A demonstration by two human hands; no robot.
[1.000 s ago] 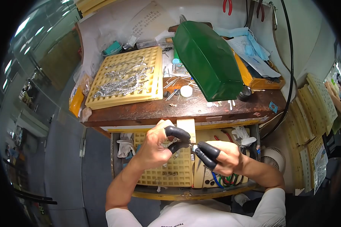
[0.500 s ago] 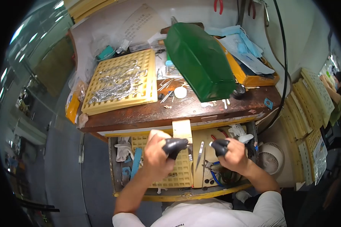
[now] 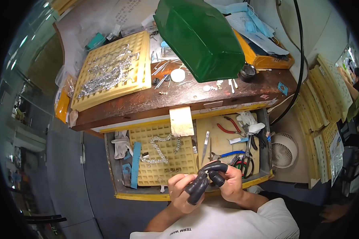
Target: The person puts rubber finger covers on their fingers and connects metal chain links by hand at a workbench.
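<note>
The person's two hands [image 3: 185, 191] are near; one green cover [image 3: 201, 40] far, one fan [image 3: 283, 149] right, one long blue strip [image 3: 135, 165] left.

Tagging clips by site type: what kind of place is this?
Likely a jewelry workshop bench. Silvery chains lie on a gridded yellow tray on the worn wooden bench; the open drawer below holds red-handled pliers and tweezers.

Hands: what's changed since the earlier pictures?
Left hand and right hand moved toward the body, fingertips meeting near the drawer's front edge; any held piece is too small to tell. The silver chain, earlier mostly hidden, now shows in the drawer. Green cover stayed put.
</note>
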